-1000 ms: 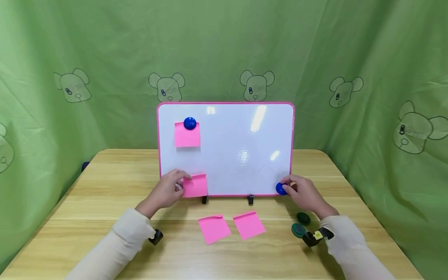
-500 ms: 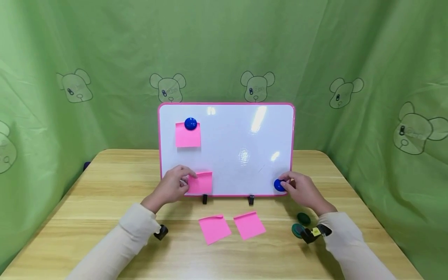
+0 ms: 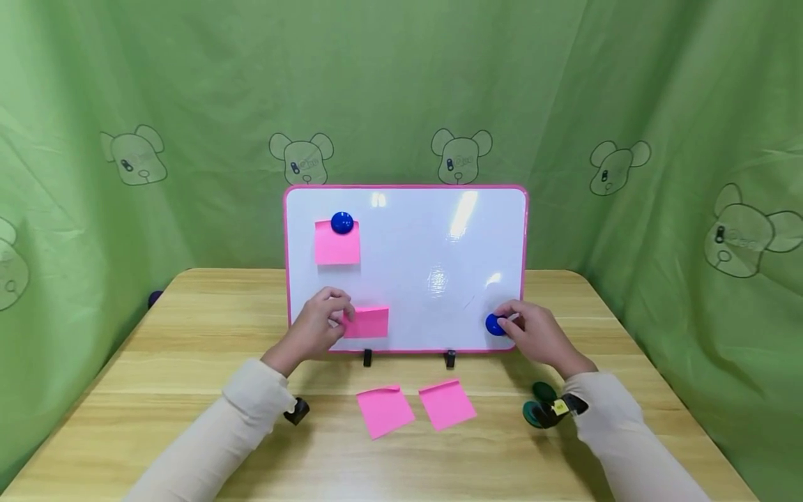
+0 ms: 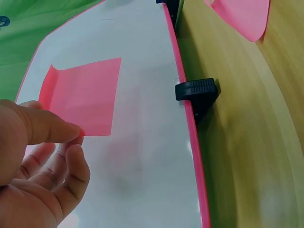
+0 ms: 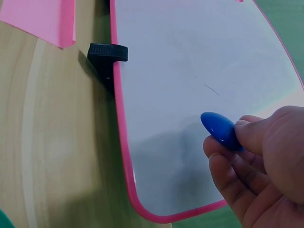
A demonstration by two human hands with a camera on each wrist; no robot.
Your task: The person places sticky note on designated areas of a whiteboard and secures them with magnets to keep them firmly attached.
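Note:
My left hand (image 3: 316, 324) pinches a pink sticky note (image 3: 369, 323) by its left side, in front of the lower left of a pink-framed whiteboard (image 3: 426, 244). In the left wrist view that note (image 4: 88, 97) hangs between thumb and fingers, its far edge curling. Near the board's lower right corner, my right hand (image 3: 542, 335) pinches a round blue magnet (image 3: 495, 324). The right wrist view shows this magnet (image 5: 221, 129) apart from the board surface. Higher on the board, another blue magnet (image 3: 341, 222) holds up a second pink sticky note (image 3: 337, 249).
Two more pink sticky notes, a left one (image 3: 385, 411) and a right one (image 3: 447, 404), lie on the wooden table (image 3: 351, 467). Green magnets (image 3: 544, 392) lie by the right wrist. Black feet (image 3: 449, 358) support the board. Green curtains (image 3: 401, 84) surround the table.
My left hand has moved right and slightly up with the sticky note. The right hand has brought the blue magnet a little left and up.

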